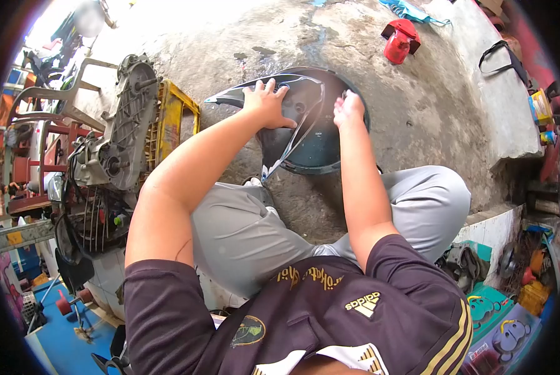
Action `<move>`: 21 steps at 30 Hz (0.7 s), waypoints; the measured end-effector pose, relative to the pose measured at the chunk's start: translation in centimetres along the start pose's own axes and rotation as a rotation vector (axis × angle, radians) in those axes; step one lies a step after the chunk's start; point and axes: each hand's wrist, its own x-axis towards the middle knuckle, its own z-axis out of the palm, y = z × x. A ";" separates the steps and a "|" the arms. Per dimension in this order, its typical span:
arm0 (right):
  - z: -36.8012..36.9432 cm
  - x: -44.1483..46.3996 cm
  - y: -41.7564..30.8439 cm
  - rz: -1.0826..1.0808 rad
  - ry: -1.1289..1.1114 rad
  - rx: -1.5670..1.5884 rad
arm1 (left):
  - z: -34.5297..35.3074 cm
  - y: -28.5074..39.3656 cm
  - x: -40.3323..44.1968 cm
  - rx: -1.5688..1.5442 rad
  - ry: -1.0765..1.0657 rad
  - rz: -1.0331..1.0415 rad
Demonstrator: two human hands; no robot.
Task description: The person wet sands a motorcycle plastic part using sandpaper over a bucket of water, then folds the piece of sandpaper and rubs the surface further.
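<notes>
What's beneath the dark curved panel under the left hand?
The dark curved panel is over part of a round dark basin, whose near and right rim shows. Anything in the basin beneath the panel is covered.

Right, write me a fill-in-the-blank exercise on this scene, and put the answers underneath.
1. The hand spread on the dark panel is the ____ one.
2. Of the panel and the basin, the one on top is the ____.
3. The crate beside the metal casing is coloured ____.
4. The trousers are coloured ____.

Missing words: left; panel; yellow; grey.
</notes>
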 end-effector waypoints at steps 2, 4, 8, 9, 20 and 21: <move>-1.1 0.9 1.7 0.154 0.174 0.002 | -0.1 0.0 0.1 -0.004 -0.012 -0.006; -1.4 0.0 2.9 0.224 0.278 -0.066 | -0.4 0.1 -0.1 -0.004 -0.017 -0.010; -3.3 2.2 6.0 0.260 0.268 0.005 | -0.3 0.2 -0.2 -0.003 -0.017 -0.017; -3.2 2.2 5.9 0.262 0.267 0.007 | -0.4 0.2 -0.2 0.000 -0.017 -0.017; 3.5 -8.3 -3.9 0.059 -0.552 -0.148 | -0.4 0.4 0.1 -0.023 -0.069 -0.061; 4.0 -9.1 -4.0 0.024 -0.615 -0.269 | -0.8 0.5 -0.1 -0.024 -0.067 -0.059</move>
